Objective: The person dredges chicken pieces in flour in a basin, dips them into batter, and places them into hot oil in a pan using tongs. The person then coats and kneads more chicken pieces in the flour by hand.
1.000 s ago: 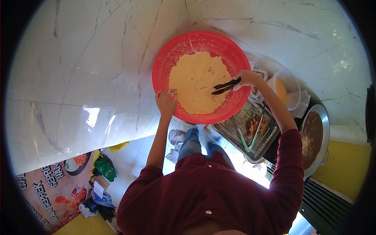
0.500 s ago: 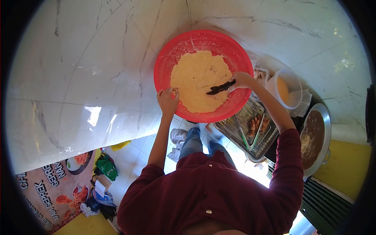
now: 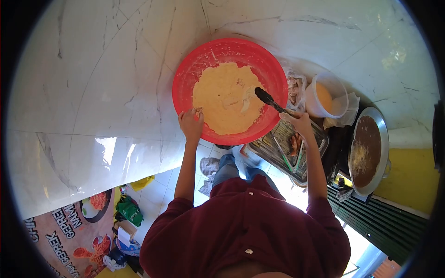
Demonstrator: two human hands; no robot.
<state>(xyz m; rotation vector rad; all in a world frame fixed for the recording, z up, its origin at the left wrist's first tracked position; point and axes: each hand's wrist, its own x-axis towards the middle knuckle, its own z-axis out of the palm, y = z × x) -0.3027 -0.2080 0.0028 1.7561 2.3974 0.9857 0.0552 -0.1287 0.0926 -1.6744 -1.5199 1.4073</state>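
A big red basin (image 3: 273,74) holds pale yellow flour (image 3: 227,97). My left hand (image 3: 191,124) is closed at the basin's lower left rim, its fingertips just inside beside the flour; a small bit of something shows at them, too small to name. My right hand (image 3: 299,123) grips black tongs (image 3: 271,99) at the basin's lower right rim. The tongs point up and left, their tips over the right side of the flour, with nothing visible between them.
Right of the basin are a wire rack tray (image 3: 315,162) with fried pieces (image 3: 295,143), a bag of pale pieces (image 3: 295,90), and a clear tub (image 3: 340,104) with something orange. Farther right, a large pan (image 3: 382,139) holds brown oil. A menu banner (image 3: 69,236) is at lower left.
My right hand has pulled back toward my body and down, lifting the tong tips out of the flour. My left hand remains at the rim. The view has shifted slightly.
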